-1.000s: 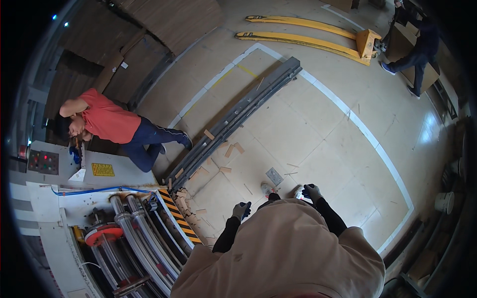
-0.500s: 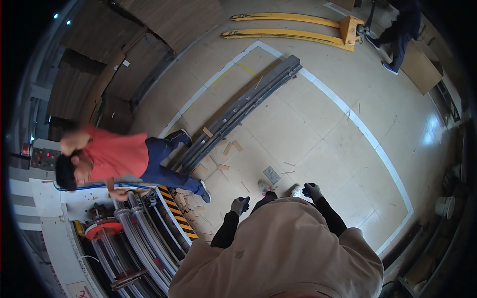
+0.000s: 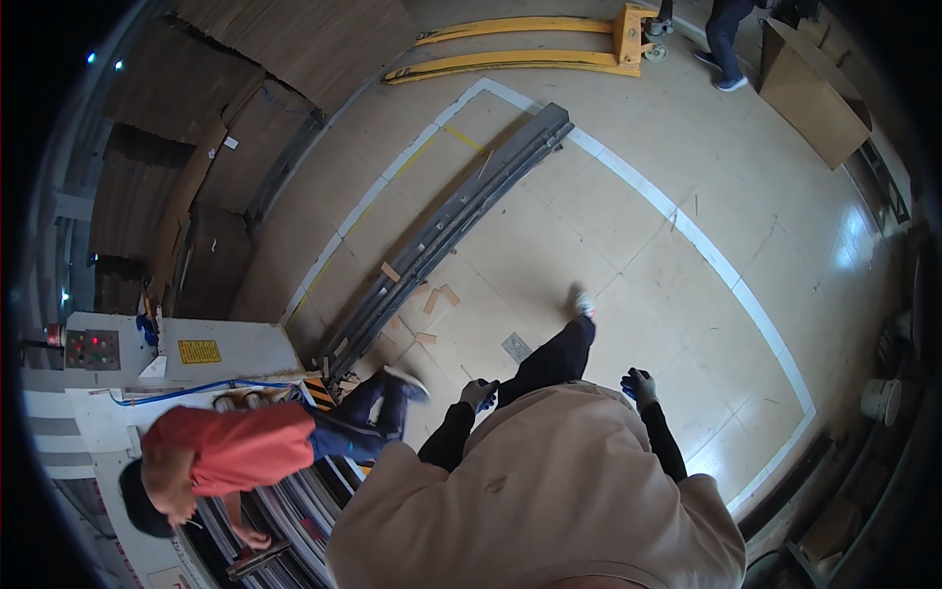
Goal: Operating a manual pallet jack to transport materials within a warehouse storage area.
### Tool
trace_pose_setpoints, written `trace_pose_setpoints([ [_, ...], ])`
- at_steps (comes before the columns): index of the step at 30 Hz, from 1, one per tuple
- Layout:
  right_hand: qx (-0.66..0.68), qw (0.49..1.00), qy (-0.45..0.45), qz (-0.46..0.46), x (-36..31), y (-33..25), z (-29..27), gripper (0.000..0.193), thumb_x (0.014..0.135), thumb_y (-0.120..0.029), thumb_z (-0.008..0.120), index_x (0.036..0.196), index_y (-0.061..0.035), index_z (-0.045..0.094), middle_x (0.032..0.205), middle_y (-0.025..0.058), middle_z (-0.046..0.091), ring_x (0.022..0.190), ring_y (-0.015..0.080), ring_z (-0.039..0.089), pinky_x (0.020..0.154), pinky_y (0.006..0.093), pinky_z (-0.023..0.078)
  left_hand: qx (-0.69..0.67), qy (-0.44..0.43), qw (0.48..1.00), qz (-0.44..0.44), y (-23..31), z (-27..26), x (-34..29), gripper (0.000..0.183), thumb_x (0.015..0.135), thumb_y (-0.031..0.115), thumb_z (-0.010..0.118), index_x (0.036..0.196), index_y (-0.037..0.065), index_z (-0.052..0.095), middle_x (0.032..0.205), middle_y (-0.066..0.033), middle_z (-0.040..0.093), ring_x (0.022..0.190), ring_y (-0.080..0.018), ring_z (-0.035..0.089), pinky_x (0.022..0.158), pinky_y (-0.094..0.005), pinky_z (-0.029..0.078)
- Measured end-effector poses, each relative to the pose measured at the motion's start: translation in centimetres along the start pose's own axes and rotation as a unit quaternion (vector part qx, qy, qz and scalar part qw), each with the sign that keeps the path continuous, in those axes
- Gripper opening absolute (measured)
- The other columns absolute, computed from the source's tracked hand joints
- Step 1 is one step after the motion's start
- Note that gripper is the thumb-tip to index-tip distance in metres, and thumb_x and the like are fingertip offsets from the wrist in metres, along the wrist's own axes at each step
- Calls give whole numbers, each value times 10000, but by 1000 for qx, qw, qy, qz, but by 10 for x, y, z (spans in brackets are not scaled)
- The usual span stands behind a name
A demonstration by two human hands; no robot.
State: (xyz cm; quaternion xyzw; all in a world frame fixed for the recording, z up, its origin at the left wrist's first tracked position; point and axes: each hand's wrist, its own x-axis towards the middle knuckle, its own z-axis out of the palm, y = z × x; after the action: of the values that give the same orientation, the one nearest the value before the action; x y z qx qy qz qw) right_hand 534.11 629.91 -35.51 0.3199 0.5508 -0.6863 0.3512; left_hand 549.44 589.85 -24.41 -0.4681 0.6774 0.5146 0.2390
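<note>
Both gloved hands, left (image 3: 478,394) and right (image 3: 639,385), are swinging empty and loosely curled; striding, a foot risks slipping on floor scraps (image 3: 438,298).

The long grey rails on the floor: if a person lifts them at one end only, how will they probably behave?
The long grey rails look like metal, so they are probably heavy. Being so long and thin, the stack may sag or swing when lifted at one end. They lie flat and look angular, so rolling seems unlikely.

Co-worker in red (image 3: 235,447) now nearer
</note>
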Motion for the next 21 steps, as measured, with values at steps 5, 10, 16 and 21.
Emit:
trace_pose_setpoints([
  [5, 101, 995, 20, 0, 24, -41, -31, 194, 825, -228, 583, 945, -78, 553, 753, 106, 620, 603, 218, 605, 512, 328, 494, 30, -39, 999, 14, 61, 28, 68, 343, 771, 352, 649, 655, 43, 556, 525, -50, 550, 415, -131, 518, 393, -258, 408],
  [10, 168, 981, 87, -39, 36, -92, -87, 180, 820, -226, 602, 930, -96, 547, 745, 124, 614, 608, 244, 606, 491, 327, 485, 199, -97, 972, 80, 211, 78, 136, 361, 789, 368, 626, 719, 17, 582, 581, -67, 584, 461, -141, 545, 441, -279, 445],
  [16, 248, 957, -123, -90, 85, -205, -194, 155, 838, -290, 563, 864, -137, 562, 753, 60, 596, 622, 207, 559, 509, 335, 445, 238, -59, 936, 254, 407, 171, 179, 398, 743, 471, 581, 691, 78, 609, 657, -120, 622, 647, -270, 615, 607, -376, 462],
  [21, 247, 947, 175, -111, 91, -315, -166, 138, 832, -272, 548, 843, -136, 560, 652, 28, 536, 596, 162, 515, 520, 292, 399, 295, -94, 917, 252, 534, 231, 192, 442, 731, 483, 582, 812, 50, 622, 790, -138, 644, 789, -283, 616, 723, -363, 468],
])
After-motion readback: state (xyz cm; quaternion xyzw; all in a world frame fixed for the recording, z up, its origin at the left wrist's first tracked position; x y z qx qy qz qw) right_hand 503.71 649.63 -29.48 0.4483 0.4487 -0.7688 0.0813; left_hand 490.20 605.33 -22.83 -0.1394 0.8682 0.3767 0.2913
